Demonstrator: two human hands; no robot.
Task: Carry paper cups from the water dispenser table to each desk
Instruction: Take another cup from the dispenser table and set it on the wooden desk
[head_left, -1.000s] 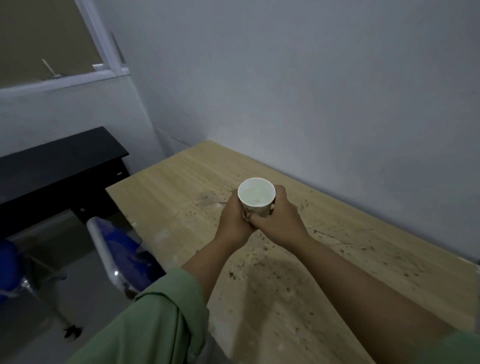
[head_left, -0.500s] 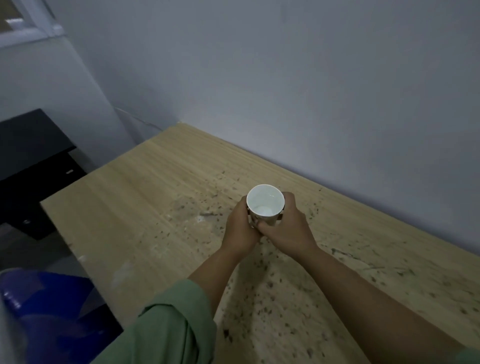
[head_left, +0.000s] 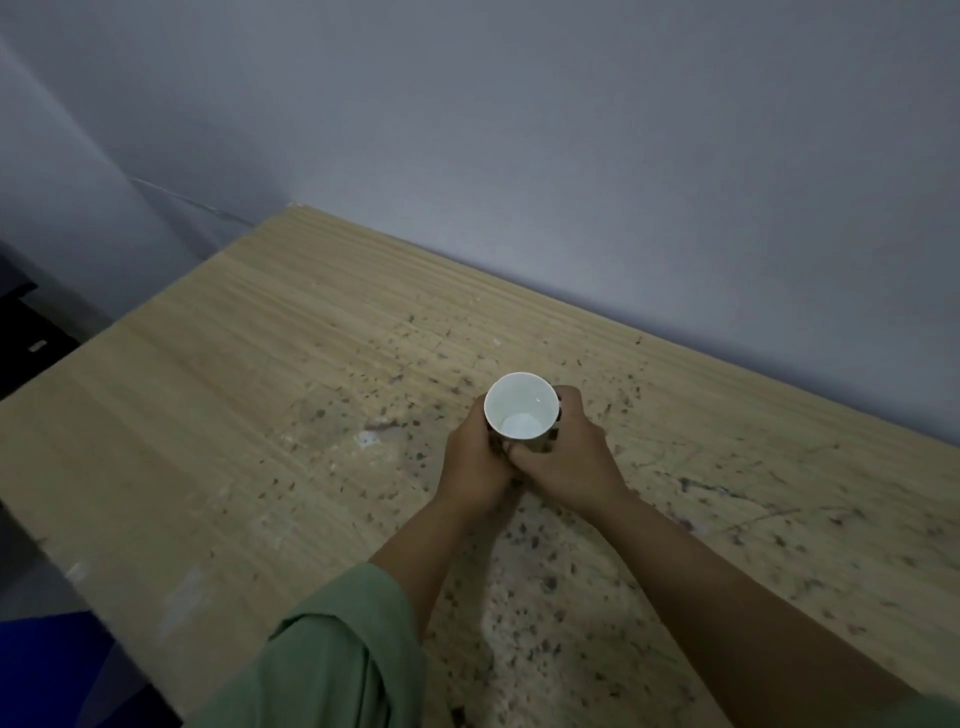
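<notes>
Green sleeve (head_left: 332, 649) nearest, at my 6 o'clock. My left hand (head_left: 475, 462) and right hand (head_left: 563, 457) meet ahead at 12, both equally near cup (head_left: 521, 410). Fingers (head_left: 571, 402) of both clamped round cup wall, thumbs touching below rim. Cup upright, long axis vertical, mouth up, looks empty. Cannot tell whether base touches worktop (head_left: 234, 415); speckled worktop directly beneath. My guess: straight down, then let go. Wall (head_left: 571, 156) beyond, 12 o'clock.

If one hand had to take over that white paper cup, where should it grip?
Around the side wall below the rim, coming from the side. The white paper cup stands upright, mouth open, and the left hand and right hand wrap its lower wall; pinching the thin rim would likely crush it.
</notes>
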